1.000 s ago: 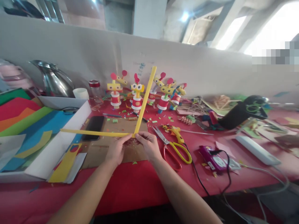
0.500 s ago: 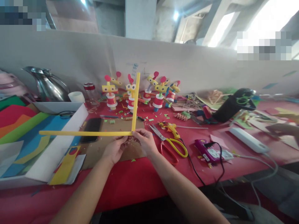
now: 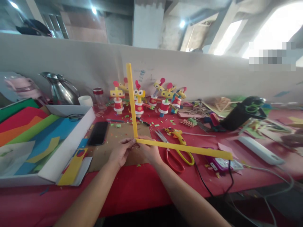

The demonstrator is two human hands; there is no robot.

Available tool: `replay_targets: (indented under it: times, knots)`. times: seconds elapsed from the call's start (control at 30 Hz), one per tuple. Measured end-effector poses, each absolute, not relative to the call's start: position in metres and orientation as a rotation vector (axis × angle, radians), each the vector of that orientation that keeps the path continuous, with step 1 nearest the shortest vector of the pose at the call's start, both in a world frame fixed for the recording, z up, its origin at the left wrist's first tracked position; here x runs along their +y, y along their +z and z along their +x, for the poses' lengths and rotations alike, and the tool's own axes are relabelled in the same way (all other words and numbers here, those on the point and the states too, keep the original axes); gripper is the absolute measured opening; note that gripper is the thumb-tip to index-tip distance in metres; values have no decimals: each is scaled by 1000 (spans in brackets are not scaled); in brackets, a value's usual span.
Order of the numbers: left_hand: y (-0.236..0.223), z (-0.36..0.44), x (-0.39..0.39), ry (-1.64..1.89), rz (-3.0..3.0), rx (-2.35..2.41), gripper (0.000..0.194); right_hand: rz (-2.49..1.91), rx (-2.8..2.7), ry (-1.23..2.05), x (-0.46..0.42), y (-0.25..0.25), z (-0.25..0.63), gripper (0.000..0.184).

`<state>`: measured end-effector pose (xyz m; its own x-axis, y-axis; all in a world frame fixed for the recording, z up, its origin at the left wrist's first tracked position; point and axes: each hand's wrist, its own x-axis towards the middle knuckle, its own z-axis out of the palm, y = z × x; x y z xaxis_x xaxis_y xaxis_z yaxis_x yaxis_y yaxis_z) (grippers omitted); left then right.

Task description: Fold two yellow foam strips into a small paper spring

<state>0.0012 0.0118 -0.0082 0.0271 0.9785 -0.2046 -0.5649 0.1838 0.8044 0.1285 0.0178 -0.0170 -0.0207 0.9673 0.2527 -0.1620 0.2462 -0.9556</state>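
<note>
Two long yellow paper strips [image 3: 184, 147] meet at a corner between my hands, over a brown cardboard sheet. One strip stands up from that corner, and the other stretches to the right, passing above the scissors. With its fingertips closed, my left hand [image 3: 121, 153] pinches the corner from the left. My right hand [image 3: 149, 152] grips the same corner from the right, its fingers partly covered by the rightward strip. On the red table the scissors [image 3: 163, 137], with one red and one yellow handle, lie beside a yellow glue gun [image 3: 178, 136].
Several paper-cup figures [image 3: 118, 105] stand along the back wall. To the left are a white box [image 3: 68, 134] of coloured paper, a phone [image 3: 98, 133] and a steel jug [image 3: 61, 90]. A purple power socket [image 3: 214, 164] and a black container [image 3: 236, 115] are on the right.
The strip that stretched left now stretches right, across the scissors. The upright strip now leans slightly left. Both hands still hold the corner, and the camera view has shifted slightly.
</note>
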Motion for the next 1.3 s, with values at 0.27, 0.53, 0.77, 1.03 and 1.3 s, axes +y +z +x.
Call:
replay_targets:
  times: [0.27, 0.53, 0.77, 1.03, 1.3]
  knots:
    - [-7, 4, 12, 1386, 561, 847, 25, -763, -1192, 1279, 11, -3, 125, 18]
    - [-6, 5, 7, 1416, 662, 785, 23, -868, -1180, 1235, 16, -12, 127, 18]
    - [-5, 6, 7, 1446, 719, 967, 21, -932, -1215, 1244, 19, -14, 127, 20]
    - [-2, 11, 7, 1479, 695, 963, 22, -848, -1110, 1327, 23, -8, 134, 16]
    - [-4, 8, 8, 1434, 750, 1008, 35, -912, -1304, 1120, 26, -9, 138, 8]
